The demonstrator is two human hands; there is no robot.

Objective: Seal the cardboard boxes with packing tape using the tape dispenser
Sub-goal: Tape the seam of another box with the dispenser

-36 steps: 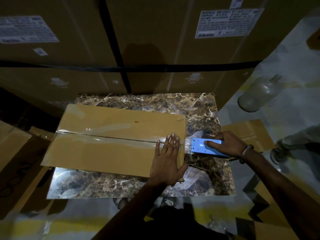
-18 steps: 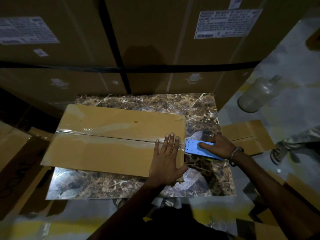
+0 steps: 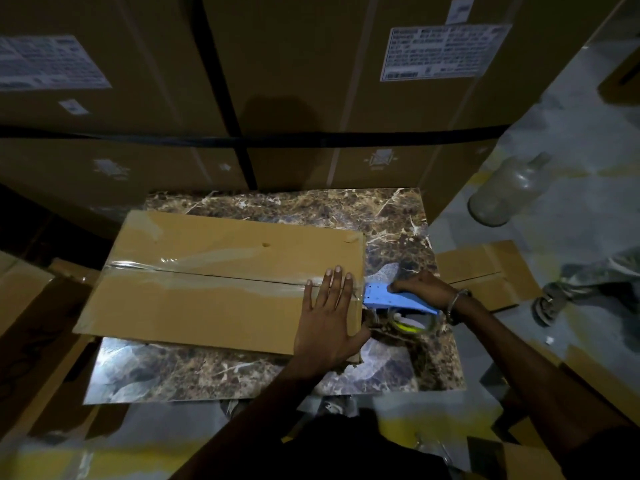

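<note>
Under the left hand [image 3: 327, 320], flat with fingers straight and pressing down, sits the right end of the cardboard box [image 3: 221, 278], clear packing tape [image 3: 207, 277] running along its centre seam away to that hand's left. Just right of those fingertips the right hand [image 3: 420, 289] curls round the blue tape dispenser [image 3: 394, 300], whose front edge meets the box's end, tape roll [image 3: 412, 323] hanging below it. Beneath both lies a marble-patterned slab [image 3: 398, 216], big strapped cartons [image 3: 311, 81] beyond, a glass bottle [image 3: 509, 192] off to the far right on the floor.
</note>
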